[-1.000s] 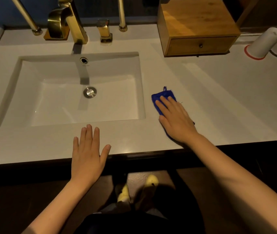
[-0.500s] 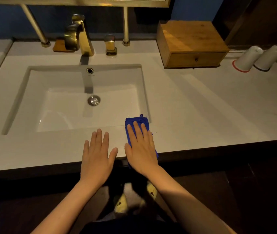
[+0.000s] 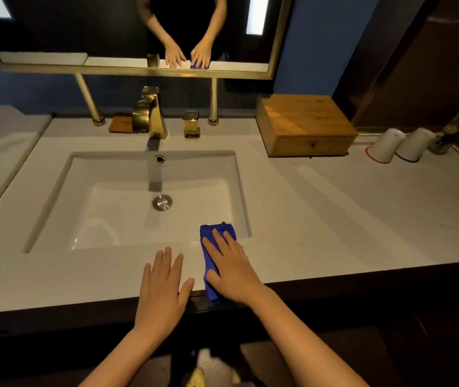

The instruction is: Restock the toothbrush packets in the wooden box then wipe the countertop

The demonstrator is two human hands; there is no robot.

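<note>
A folded blue cloth (image 3: 211,238) lies on the white countertop (image 3: 334,219) at the sink's front right corner, reaching the front edge. My right hand (image 3: 232,270) presses flat on top of the cloth, fingers spread. My left hand (image 3: 164,286) rests flat and empty on the counter's front strip, just left of the cloth. The wooden box (image 3: 303,122) stands at the back right with its drawer closed. No toothbrush packets are in sight.
A white rectangular sink (image 3: 105,174) with a gold faucet (image 3: 151,115) fills the left half. Two upturned white cups (image 3: 384,146) and a dark vase stand at the far right. A mirror hangs above the back wall.
My right hand slid the blue cloth leftward along the counter, from right of the sink to its front corner beside my left hand. The view tilted up and now shows the mirror.
</note>
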